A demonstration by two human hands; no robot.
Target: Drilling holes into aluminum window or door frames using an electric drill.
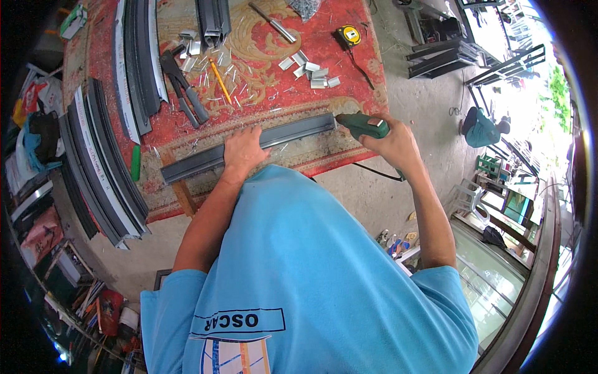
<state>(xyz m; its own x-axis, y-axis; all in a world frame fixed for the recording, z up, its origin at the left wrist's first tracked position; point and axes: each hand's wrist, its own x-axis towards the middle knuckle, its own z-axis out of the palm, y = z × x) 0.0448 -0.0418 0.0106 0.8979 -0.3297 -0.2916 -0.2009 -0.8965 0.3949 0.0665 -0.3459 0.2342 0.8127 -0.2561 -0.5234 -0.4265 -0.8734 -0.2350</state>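
Note:
A long dark grey metal profile (299,129) lies along the near edge of the carpet-covered table, slanting up to the right. My left hand (245,148) grips it near the middle, fingers over the top and thumb on the near side. In my right hand (398,144) is a green power drill (361,125), held by its handle with the fingers wrapped round it. The drill's nose meets the profile's right end; the bit is too small to make out. A black cord (377,171) runs beneath the drill.
On the red patterned carpet (249,68) are pliers-like cutters (180,87), a yellow pencil (220,81), a screwdriver (272,22), small metal brackets (311,70), a tape measure (347,37) and scattered shavings. Long profiles (99,143) are stacked at the left, beside a green-handled tool (136,163).

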